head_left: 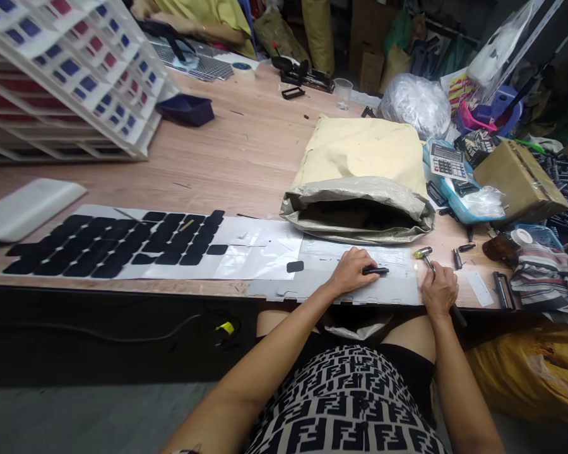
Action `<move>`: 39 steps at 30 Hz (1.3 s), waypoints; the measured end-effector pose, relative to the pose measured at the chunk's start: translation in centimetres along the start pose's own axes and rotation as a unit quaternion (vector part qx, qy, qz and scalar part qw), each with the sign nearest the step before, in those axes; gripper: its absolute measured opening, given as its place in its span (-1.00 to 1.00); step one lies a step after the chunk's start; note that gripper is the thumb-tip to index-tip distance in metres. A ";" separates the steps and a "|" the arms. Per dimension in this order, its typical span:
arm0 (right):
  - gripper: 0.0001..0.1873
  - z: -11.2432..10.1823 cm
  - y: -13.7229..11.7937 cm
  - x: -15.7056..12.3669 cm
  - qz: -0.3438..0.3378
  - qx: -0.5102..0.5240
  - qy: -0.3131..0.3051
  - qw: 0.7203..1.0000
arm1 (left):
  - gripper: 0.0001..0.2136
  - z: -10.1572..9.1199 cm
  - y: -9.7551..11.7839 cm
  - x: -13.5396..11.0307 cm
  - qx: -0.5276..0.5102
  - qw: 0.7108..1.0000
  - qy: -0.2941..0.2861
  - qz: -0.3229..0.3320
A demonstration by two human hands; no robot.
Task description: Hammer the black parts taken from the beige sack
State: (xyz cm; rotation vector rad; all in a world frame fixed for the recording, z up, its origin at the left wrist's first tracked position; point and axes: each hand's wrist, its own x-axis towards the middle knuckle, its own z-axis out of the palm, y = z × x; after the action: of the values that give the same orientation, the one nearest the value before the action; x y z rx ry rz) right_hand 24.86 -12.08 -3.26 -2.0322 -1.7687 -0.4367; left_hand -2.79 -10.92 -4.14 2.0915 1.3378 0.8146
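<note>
My left hand [351, 271] rests over a grey sheet [265, 290] at the table's front edge, fingers closed on a narrow black piece [376, 271]. To its right, my right hand [439, 291] is wrapped round the handle of a small hammer [423, 253], whose yellow-and-metal head points up and away from me. A single black rounded pad [295, 267] lies left of my left hand. Farther left, rows of similar black pads [82, 243] cover a white sheet [246, 258]. Just beyond my hands an open-mouthed sack [360, 151] lies flat.
A white slatted rack [137, 148] and a dark tray [187, 110] stand at the left. Across the table sits a person in a yellow top [222, 22]. On the right are a calculator [447, 161], a cardboard box [520, 180], a brown bottle [502, 249] and a striped cloth [544, 277].
</note>
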 end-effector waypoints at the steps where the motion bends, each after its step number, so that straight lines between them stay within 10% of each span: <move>1: -0.66 0.0 -0.1 -0.1 -0.003 -0.003 0.000 1.000 | -0.83 -0.1 0.3 -0.4 0.001 1.000 -0.003 0.009; 7: -0.66 0.1 -0.2 -0.3 -0.004 -0.012 -0.003 1.000 | -0.84 -0.2 2.5 -5.7 0.007 0.988 -0.053 0.144; 14: -0.67 0.5 0.1 -0.5 -0.003 -0.015 0.003 1.000 | -0.69 0.9 3.3 -9.7 0.112 0.981 -0.043 0.152; 19: -0.67 0.3 -0.1 -0.5 -0.002 -0.011 0.003 1.000 | -0.72 -1.6 2.8 -4.6 0.030 0.994 0.031 0.103; 23: -0.68 0.3 -0.2 -0.5 0.002 -0.007 0.004 1.000 | -0.75 -4.1 0.9 4.2 0.062 0.988 0.121 -0.079; 28: -0.69 0.3 -0.1 -0.6 0.006 -0.001 0.001 1.000 | -0.70 -4.5 -0.6 11.9 0.105 0.953 -0.001 -0.286; 34: -0.68 0.2 -0.2 -0.7 0.006 -0.003 0.000 1.000 | -0.72 -5.1 -0.9 10.4 0.134 0.948 0.021 -0.287; 39: -0.68 0.4 -0.2 -0.7 0.006 -0.006 -0.006 1.000 | -0.78 -4.9 0.0 4.4 0.113 0.985 0.110 -0.065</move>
State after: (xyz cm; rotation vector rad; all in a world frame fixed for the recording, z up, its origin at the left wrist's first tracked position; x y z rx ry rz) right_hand 24.56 -12.48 -3.89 -2.0563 -1.7647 -0.4342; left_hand -4.84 -6.38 0.11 2.1013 1.7376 0.8939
